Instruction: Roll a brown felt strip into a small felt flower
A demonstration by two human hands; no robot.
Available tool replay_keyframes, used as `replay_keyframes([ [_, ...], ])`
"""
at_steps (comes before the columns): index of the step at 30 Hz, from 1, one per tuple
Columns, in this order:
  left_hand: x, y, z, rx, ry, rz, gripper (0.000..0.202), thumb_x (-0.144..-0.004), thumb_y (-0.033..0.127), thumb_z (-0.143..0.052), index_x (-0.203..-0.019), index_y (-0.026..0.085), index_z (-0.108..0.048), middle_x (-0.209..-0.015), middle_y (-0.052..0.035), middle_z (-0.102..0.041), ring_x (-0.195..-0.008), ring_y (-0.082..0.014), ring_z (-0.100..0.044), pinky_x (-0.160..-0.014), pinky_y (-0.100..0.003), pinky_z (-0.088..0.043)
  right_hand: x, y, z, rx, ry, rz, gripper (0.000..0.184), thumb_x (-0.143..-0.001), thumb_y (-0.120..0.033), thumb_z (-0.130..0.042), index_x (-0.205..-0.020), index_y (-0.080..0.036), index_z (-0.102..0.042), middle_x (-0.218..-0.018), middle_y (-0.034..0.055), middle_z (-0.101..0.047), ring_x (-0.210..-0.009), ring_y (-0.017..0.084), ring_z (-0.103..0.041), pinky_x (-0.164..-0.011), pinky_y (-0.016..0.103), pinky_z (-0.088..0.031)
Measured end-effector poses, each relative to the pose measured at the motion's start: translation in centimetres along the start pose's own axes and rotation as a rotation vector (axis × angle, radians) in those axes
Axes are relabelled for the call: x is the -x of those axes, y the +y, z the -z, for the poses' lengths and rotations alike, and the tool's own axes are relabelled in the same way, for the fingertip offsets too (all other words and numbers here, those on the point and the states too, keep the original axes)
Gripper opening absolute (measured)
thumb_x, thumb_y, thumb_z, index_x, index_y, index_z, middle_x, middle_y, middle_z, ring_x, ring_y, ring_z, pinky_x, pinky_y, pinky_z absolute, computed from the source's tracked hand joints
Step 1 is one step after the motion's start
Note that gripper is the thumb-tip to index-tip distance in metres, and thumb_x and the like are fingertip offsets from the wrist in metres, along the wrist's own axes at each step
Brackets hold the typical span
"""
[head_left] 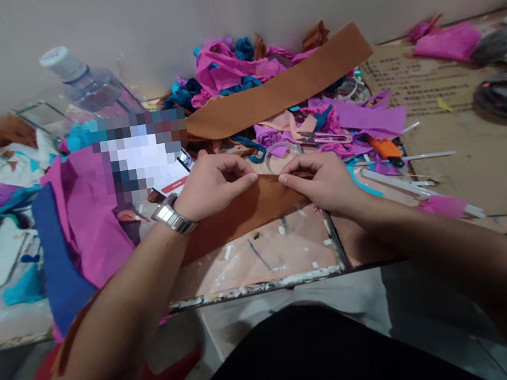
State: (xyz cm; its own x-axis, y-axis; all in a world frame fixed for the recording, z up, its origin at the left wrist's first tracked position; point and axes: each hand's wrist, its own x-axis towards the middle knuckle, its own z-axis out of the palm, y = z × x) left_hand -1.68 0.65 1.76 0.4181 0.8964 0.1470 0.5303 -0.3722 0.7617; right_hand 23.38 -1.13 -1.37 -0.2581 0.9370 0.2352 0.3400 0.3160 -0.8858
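Observation:
A strip of brown crepe paper (pixel 242 214) lies along the near part of the table, under both hands. My left hand (pixel 212 186), with a metal watch (pixel 174 214) on its wrist, pinches the strip's upper edge between thumb and forefinger. Close to its right, my right hand (pixel 321 180) pinches the same edge, with a small gap between the two thumbs. A second brown strip (pixel 286 93) rests behind on a heap of crumpled paper. Just beyond the hands is a clear ring (pixel 272 157), partly hidden.
A clear bottle (pixel 95 90) with a white cap stands at the back left, near a phone (pixel 171 180), partly pixelated. Pink paper (pixel 89 221) and blue paper (pixel 55 251) hang over the front edge. Cardboard (pixel 460 172), thin sticks (pixel 420 157) and a dark round bundle (pixel 506 95) lie right.

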Motion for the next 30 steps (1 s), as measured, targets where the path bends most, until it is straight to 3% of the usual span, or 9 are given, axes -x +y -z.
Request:
replay_keyframes([
  [5,0.0,-0.3,-0.2,0.027,0.061,0.002,0.019,-0.09,0.034,-0.074,-0.089,0.015,-0.075,-0.082,-0.0045,-0.075,-0.069,-0.0128,-0.064,-0.064,-0.023,-0.048,0.1,0.1,-0.2,-0.02,0.005,0.0,0.008,-0.087,-0.024,-0.076,-0.084,-0.017,-0.08,-0.081,0.0022,-0.078,-0.074,0.016,-0.07,-0.067,0.026,-0.051],
  [10,0.6,0.5,-1.4,0.13,-0.13,-0.037,0.031,-0.088,0.039,-0.078,-0.109,0.017,-0.076,-0.105,-0.0082,-0.079,-0.092,-0.0201,-0.075,-0.084,-0.03,-0.058,0.4,-0.2,-0.5,-0.029,-0.101,0.0,0.01,-0.089,-0.026,-0.075,-0.09,-0.018,-0.082,-0.085,0.0038,-0.081,-0.076,0.017,-0.072,-0.068,0.027,-0.054],
  [16,0.7,0.7,-2.2,0.194,-0.155,-0.049,0.019,-0.089,0.033,-0.075,-0.093,0.016,-0.066,-0.093,-0.0045,-0.073,-0.084,-0.0168,-0.071,-0.078,-0.028,-0.057,0.6,-0.1,-0.7,-0.039,-0.113,0.029,0.011,-0.089,-0.026,-0.076,-0.095,-0.019,-0.082,-0.091,0.0042,-0.083,-0.082,0.018,-0.076,-0.074,0.028,-0.059],
  [22,0.7,0.2,-2.2,0.223,-0.216,-0.068,0.019,-0.088,0.026,-0.074,-0.101,0.018,-0.063,-0.102,-0.0055,-0.069,-0.092,-0.0182,-0.069,-0.083,-0.03,-0.056,0.7,-0.4,-0.7,-0.063,-0.12,0.034,0.011,-0.089,-0.022,-0.074,-0.097,-0.019,-0.082,-0.097,0.0044,-0.084,-0.087,0.019,-0.078,-0.079,0.028,-0.061],
  [30,0.4,0.0,-2.2,0.342,-0.248,-0.034,0.012,-0.09,0.021,-0.07,-0.098,0.018,-0.061,-0.093,-0.003,-0.067,-0.083,-0.0144,-0.065,-0.078,-0.027,-0.05,0.7,-0.1,-0.6,-0.051,-0.123,0.043,0.012,-0.089,-0.024,-0.075,-0.097,-0.02,-0.082,-0.095,0.0042,-0.083,-0.085,0.018,-0.077,-0.077,0.028,-0.06],
])
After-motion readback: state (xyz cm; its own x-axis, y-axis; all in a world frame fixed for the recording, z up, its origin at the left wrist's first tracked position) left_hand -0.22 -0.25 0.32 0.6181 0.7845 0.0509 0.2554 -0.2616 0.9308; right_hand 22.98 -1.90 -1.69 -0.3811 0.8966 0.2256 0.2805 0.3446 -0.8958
